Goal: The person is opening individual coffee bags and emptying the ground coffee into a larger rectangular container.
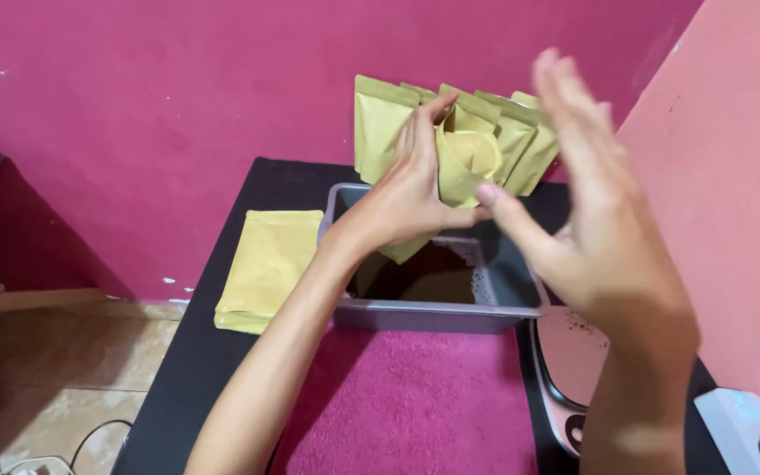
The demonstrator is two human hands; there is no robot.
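1. left hand (411, 189) grips an opened yellow-brown pouch (466, 158) at its mouth, held above the grey bin (424, 315).
2. right hand (595, 211) is open, fingers spread and motion-blurred, just right of the pouch, holding nothing.
3. grey bin sits on a black table (195, 352) and contains dark powder (424, 277).
4. upright pouches (380, 123) stand against the pink wall; a flat stack of pouches (270, 264) lies left of the bin.
5. pink cloth (406, 400) lies before the bin; a scale (565, 361) sits to its right.

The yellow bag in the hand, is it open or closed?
Open. The left hand holds the yellow bag over the grey tub, and its top gapes in a wide rounded mouth.
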